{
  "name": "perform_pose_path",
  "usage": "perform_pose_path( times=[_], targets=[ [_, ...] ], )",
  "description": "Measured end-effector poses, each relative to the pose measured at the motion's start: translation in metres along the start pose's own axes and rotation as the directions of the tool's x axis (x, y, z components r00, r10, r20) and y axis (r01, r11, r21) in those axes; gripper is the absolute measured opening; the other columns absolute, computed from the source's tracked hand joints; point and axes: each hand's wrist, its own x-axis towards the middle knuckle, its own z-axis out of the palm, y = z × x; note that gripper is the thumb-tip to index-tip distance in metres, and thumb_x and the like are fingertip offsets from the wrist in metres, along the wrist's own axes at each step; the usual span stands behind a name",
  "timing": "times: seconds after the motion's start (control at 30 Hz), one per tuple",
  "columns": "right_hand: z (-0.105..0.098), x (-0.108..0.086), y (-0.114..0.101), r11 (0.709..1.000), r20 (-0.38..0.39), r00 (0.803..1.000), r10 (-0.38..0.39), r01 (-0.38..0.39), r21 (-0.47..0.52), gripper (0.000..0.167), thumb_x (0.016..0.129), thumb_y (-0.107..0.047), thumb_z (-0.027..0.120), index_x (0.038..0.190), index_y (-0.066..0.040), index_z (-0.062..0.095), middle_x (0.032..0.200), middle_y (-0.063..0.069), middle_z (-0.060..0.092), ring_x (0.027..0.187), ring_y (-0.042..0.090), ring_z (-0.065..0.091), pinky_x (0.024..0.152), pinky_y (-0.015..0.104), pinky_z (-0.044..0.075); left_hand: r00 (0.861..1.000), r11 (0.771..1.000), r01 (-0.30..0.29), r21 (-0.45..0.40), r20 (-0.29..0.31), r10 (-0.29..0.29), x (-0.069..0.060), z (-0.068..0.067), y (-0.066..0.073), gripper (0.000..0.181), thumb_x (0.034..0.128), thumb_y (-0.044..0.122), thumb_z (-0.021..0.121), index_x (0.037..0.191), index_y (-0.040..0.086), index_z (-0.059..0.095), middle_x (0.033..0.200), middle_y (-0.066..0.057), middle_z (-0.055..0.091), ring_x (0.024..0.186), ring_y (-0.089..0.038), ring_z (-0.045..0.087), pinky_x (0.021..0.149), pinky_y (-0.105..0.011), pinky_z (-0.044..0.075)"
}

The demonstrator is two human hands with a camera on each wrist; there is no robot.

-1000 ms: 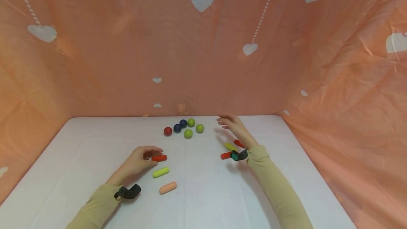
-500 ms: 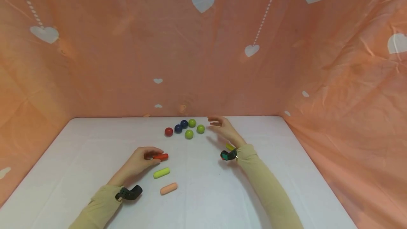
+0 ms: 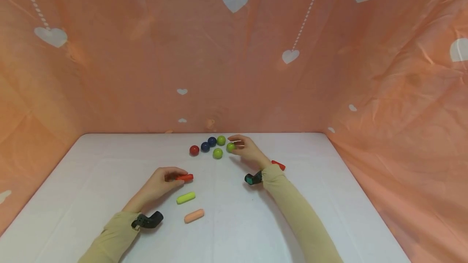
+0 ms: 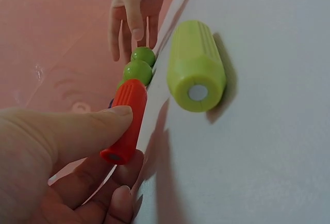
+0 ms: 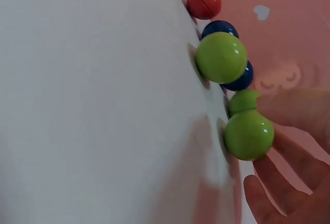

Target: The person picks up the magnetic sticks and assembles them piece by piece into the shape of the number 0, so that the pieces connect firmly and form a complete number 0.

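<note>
With the red stick [image 3: 187, 177] pinched in the left hand [image 3: 161, 181], the green ball [image 3: 230, 147] at nine o'clock of the right hand [image 3: 250, 150] should be centred between its parted fingers [image 5: 281, 187] before gripping.

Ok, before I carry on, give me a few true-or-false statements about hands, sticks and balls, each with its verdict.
1. The left hand holds a red stick. True.
2. The right hand is at the rightmost green ball in the head view. True.
3. There are four green balls. False: there are three.
4. The peach stick sits lower in the head view than the yellow stick. True.
5. The peach stick touches the yellow stick. False: they lie apart.
6. Every ball is green. False: there are also a red ball and two blue balls.
</note>
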Motion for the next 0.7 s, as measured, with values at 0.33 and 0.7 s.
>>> perform_pose_path(
  times=[0.33, 0.7],
  targets=[
    [0.012, 0.003, 0.000, 0.997, -0.046, 0.997, 0.061, -0.063, -0.045, 0.037, 0.087, 0.004, 0.065, 0.123, 0.000, 0.058, 0.122, 0.012, 0.058, 0.109, 0.026, 0.054, 0.095, 0.037, 0.046, 1.000, 1.000, -0.006, 0.008, -0.004, 0.006, 0.000, 0.000, -0.001, 0.028, 0.0869, 0.012, 0.071, 0.115, 0.011, 0.068, 0.111, -0.004, 0.065, 0.098, -0.021, 0.055, 0.087, -0.038, 0.047],
    [0.007, -0.003, 0.009, 0.995, -0.072, 0.994, 0.078, -0.082, -0.065, 0.034, 0.087, -0.008, 0.070, 0.119, -0.004, 0.061, 0.116, 0.006, 0.059, 0.101, 0.022, 0.058, 0.084, 0.032, 0.050, 1.000, 1.000, 0.021, -0.009, -0.001, -0.021, 0.001, -0.001, -0.001, 0.028, 0.0877, 0.011, 0.070, 0.116, 0.011, 0.068, 0.111, -0.004, 0.064, 0.098, -0.022, 0.055, 0.089, -0.038, 0.046]
  ],
)
